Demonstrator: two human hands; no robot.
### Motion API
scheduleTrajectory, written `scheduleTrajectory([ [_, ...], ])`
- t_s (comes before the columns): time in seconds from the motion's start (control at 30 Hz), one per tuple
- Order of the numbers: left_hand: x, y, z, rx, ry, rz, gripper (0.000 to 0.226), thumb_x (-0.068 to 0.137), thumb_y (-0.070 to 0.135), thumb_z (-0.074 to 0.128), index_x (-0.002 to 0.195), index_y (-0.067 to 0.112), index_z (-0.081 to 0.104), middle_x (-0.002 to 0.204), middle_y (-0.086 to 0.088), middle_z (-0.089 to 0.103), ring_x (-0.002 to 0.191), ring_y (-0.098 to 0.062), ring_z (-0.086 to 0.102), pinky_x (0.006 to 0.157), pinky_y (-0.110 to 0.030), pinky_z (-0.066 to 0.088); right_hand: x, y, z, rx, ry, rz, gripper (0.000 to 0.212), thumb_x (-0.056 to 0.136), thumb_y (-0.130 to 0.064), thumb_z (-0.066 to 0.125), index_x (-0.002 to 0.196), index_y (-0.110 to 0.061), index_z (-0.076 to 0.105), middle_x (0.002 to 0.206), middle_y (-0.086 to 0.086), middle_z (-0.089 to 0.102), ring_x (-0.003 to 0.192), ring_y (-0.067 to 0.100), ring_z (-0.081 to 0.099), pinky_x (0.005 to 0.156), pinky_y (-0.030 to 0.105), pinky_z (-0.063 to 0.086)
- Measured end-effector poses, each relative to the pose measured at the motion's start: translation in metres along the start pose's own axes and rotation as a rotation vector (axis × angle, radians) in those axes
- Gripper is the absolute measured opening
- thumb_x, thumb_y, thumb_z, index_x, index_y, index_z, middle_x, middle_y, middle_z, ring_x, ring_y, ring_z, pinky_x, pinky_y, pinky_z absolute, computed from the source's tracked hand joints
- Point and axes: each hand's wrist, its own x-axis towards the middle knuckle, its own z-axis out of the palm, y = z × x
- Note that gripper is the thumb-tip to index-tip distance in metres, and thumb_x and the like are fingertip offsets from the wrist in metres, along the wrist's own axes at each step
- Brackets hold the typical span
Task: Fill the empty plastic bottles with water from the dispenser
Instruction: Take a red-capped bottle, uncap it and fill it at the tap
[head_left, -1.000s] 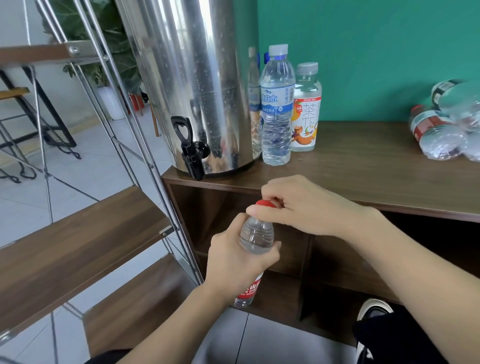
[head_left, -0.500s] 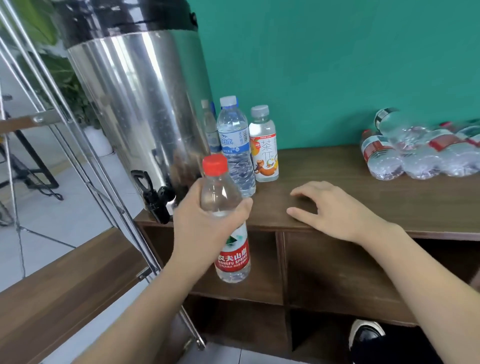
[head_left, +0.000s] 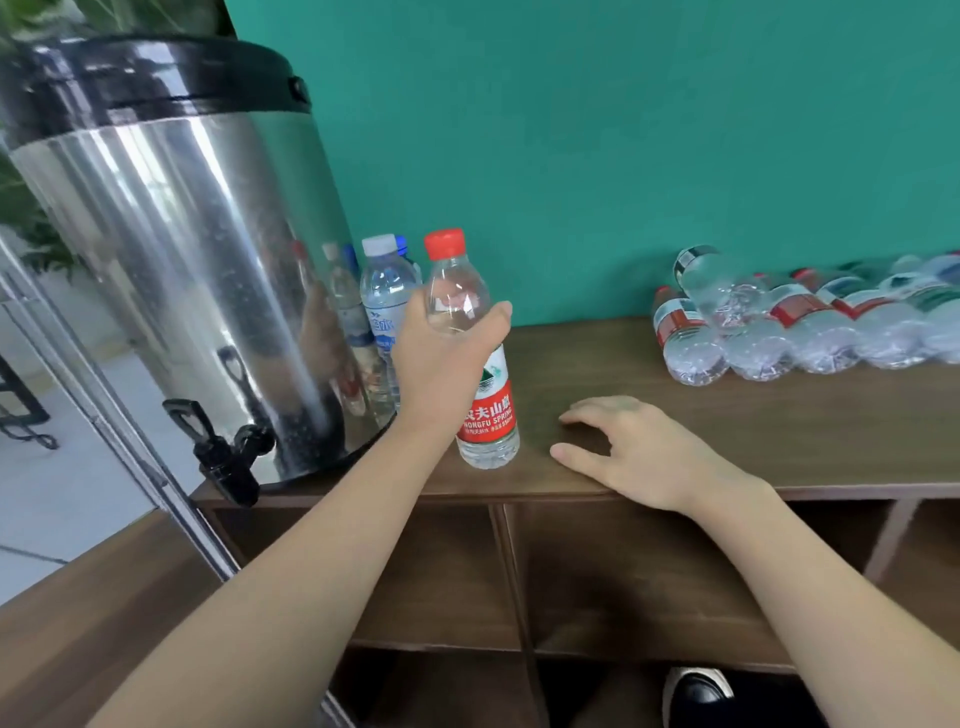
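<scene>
My left hand (head_left: 441, 358) grips a clear plastic bottle with a red cap and red label (head_left: 485, 410), upright, its base on or just above the wooden shelf top (head_left: 779, 415), right of the dispenser. The steel water dispenser (head_left: 182, 249) stands at the left end, its black tap (head_left: 223, 452) hanging over the front edge. My right hand (head_left: 639, 452) rests on the shelf top with fingers loosely spread, holding nothing. Several empty red-label bottles (head_left: 800, 317) lie on their sides at the right.
Other bottles (head_left: 387, 301) stand between the dispenser and the green wall (head_left: 623, 130). Open cubbies (head_left: 623, 571) lie under the shelf top. A metal-framed wooden rack (head_left: 78, 623) stands at the left, and a shoe (head_left: 698, 691) shows at the bottom.
My left hand has carried the capped bottle up from below the shelf onto the shelf top by the other bottles. My right hand has left the cap and come to rest on the wood.
</scene>
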Motion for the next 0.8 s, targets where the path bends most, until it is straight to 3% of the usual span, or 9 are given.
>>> scheduleTrajectory([
  [0.2, 0.0, -0.015, 0.006, 0.033, -0.055, 0.039, 0.042, 0.083, 0.029, 0.087, 0.112, 0.033, 0.057, 0.095, 0.018, 0.072, 0.088, -0.001, 0.072, 0.08, -0.027, 0.058, 0.001, -0.001, -0.001, -0.014, 0.001, 0.02, 0.053, 0.095, -0.063, 0.053, 0.136, -0.03, 0.059, 0.145, -0.012, 0.054, 0.133, 0.013, 0.048, 0.11, 0.038, 0.042],
  [0.3, -0.011, -0.031, -0.014, 0.152, -0.144, 0.059, 0.056, 0.08, 0.03, 0.09, 0.124, 0.035, 0.056, 0.107, 0.022, 0.073, 0.098, 0.004, 0.07, 0.091, -0.029, 0.059, 0.002, -0.002, -0.001, -0.014, 0.012, 0.023, 0.054, 0.095, -0.063, 0.054, 0.137, -0.03, 0.058, 0.146, -0.012, 0.054, 0.133, 0.012, 0.048, 0.11, 0.039, 0.042],
  [0.4, -0.034, -0.056, -0.046, 0.31, -0.178, 0.111, 0.067, 0.078, 0.031, 0.091, 0.136, 0.029, 0.058, 0.12, 0.021, 0.07, 0.108, 0.006, 0.066, 0.095, -0.015, 0.052, 0.004, -0.006, 0.0, -0.023, 0.011, 0.025, 0.057, 0.095, -0.064, 0.053, 0.14, -0.03, 0.056, 0.148, -0.01, 0.052, 0.136, 0.012, 0.045, 0.113, 0.038, 0.039],
  [0.47, -0.047, -0.079, -0.069, 0.536, -0.151, 0.178, 0.057, 0.081, 0.04, 0.087, 0.132, 0.028, 0.065, 0.12, 0.02, 0.068, 0.109, 0.003, 0.064, 0.1, -0.018, 0.049, 0.007, -0.013, 0.002, -0.015, -0.003, 0.014, 0.063, 0.093, -0.068, 0.05, 0.142, -0.028, 0.053, 0.148, -0.008, 0.052, 0.135, 0.013, 0.045, 0.113, 0.038, 0.039],
  [0.53, -0.056, -0.1, -0.084, 0.735, -0.096, 0.259, 0.038, 0.088, 0.051, 0.075, 0.117, 0.025, 0.073, 0.114, 0.015, 0.07, 0.109, -0.006, 0.063, 0.105, -0.036, 0.05, 0.011, -0.023, 0.005, 0.016, -0.029, 0.008, 0.073, 0.09, -0.074, 0.047, 0.145, -0.026, 0.05, 0.148, -0.006, 0.053, 0.134, 0.014, 0.047, 0.112, 0.039, 0.04],
  [0.6, -0.059, -0.117, -0.09, 0.781, -0.027, 0.349, 0.038, 0.09, 0.055, 0.063, 0.102, 0.022, 0.077, 0.107, 0.011, 0.073, 0.106, -0.012, 0.065, 0.104, -0.049, 0.049, 0.017, -0.031, 0.01, 0.069, -0.038, 0.004, 0.082, 0.084, -0.082, 0.044, 0.145, -0.027, 0.05, 0.145, -0.005, 0.056, 0.131, 0.015, 0.05, 0.109, 0.042, 0.044],
  [0.8, -0.058, -0.128, -0.082, 0.763, 0.092, 0.466, 0.034, 0.088, 0.049, 0.06, 0.092, 0.02, 0.077, 0.099, 0.009, 0.076, 0.101, -0.009, 0.064, 0.1, -0.031, 0.037, 0.031, -0.049, 0.023, 0.172, -0.038, 0.002, 0.075, 0.082, -0.077, 0.058, 0.14, -0.029, 0.05, 0.136, -0.006, 0.062, 0.117, 0.012, 0.06, 0.101, 0.042, 0.051],
])
